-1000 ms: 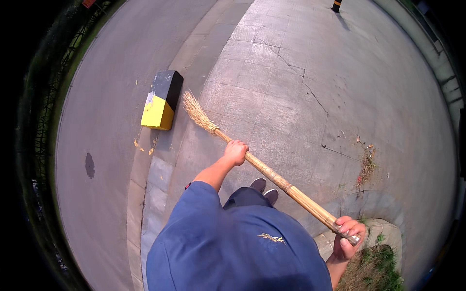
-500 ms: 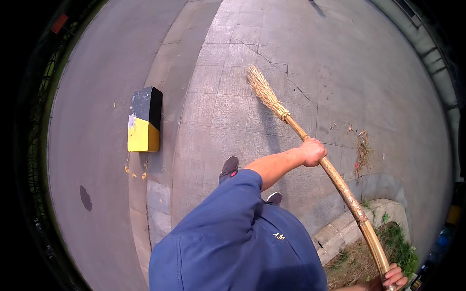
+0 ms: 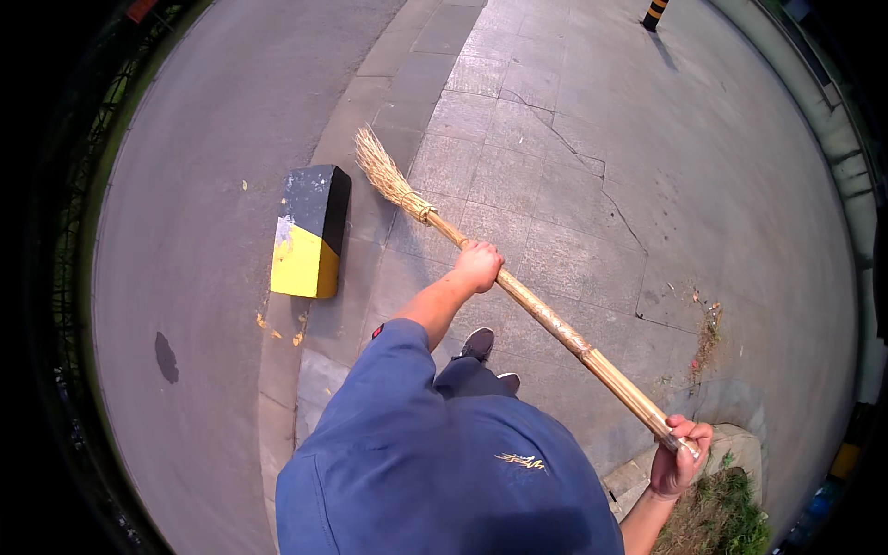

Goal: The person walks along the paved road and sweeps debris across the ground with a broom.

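A long broom (image 3: 546, 317) with a bamboo handle and straw bristles slants across the view, from upper left to lower right. Midway along, near the bound neck of the straw, my left hand (image 3: 480, 265) is closed round the handle. My right hand (image 3: 681, 456) grips the end of the handle at the lower right. The bristle head (image 3: 387, 174) points to the far left, just right of a black and yellow block. Whether the bristles touch the paving, I cannot tell.
The black and yellow block (image 3: 310, 231) stands at the kerb on the left. A small pile of dry debris (image 3: 708, 338) lies on the paving at right, beyond a stone-edged planting bed (image 3: 717, 518). A striped post (image 3: 655, 13) rises at the far right.
The broom's bristle end has swung left toward the block, with my left hand moving along with it. My right hand has come up and left. The striped post has come into view.
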Motion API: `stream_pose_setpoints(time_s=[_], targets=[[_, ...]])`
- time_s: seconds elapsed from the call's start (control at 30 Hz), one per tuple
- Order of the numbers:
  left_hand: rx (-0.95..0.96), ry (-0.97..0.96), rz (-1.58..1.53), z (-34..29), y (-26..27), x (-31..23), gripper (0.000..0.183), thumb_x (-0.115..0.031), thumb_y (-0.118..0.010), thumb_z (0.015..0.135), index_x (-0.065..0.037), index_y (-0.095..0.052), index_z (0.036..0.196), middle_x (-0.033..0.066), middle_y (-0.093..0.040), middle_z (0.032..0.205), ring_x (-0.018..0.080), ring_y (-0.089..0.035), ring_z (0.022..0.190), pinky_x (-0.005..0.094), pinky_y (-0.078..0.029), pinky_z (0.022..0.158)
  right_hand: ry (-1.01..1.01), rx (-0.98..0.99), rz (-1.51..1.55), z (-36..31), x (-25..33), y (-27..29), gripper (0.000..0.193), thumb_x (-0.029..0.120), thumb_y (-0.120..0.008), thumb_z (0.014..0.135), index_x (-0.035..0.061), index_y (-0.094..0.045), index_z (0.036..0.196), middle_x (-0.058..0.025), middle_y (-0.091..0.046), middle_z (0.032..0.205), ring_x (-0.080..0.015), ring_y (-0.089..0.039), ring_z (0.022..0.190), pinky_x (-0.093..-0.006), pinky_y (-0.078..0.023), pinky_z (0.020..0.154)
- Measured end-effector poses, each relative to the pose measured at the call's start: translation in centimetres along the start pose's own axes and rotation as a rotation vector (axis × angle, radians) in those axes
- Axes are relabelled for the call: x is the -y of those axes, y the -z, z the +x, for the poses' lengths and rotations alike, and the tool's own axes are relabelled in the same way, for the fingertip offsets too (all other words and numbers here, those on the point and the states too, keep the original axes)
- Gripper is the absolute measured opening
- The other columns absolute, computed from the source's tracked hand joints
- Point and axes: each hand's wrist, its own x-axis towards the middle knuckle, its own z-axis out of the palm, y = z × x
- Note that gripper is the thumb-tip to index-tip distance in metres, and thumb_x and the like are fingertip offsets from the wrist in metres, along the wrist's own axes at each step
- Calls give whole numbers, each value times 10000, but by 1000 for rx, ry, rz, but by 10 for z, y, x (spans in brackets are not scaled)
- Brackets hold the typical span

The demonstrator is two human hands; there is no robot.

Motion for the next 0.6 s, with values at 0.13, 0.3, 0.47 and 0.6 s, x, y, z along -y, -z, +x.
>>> stream_pose_setpoints(time_s=[0.13,0.3,0.47,0.6], targets=[[14,448,35,-39,32,73,170,-169,-519,767,-145,-630,894,63,-523,1003,235,-457,1014,379,-368,853,-81,341,-170,26,-38,-102,262,85,-635,692,60,-437,862,-128,-575,831,-286,-531,932,-381,-455,747],[25,217,27,4,44,46,161,-165,-538,750,-144,-630,880,58,-538,973,232,-458,1013,359,-379,851,149,516,-457,32,5,-104,229,44,-645,658,54,-459,791,-118,-596,757,-296,-578,823,-389,-454,760],[-208,-175,-252,66,57,-17,129,-134,-578,650,-107,-608,772,44,-574,811,221,-504,935,368,-393,813,358,280,-372,21,53,-66,299,177,-641,696,77,-396,836,-61,-492,657,-222,-480,745,-351,-395,721],[-163,-365,-256,100,86,-91,102,-184,-576,618,-123,-587,699,35,-576,736,212,-527,833,351,-379,756,474,37,-80,46,102,5,335,156,-617,713,67,-355,902,-39,-407,706,-175,-384,742,-324,-322,755]])
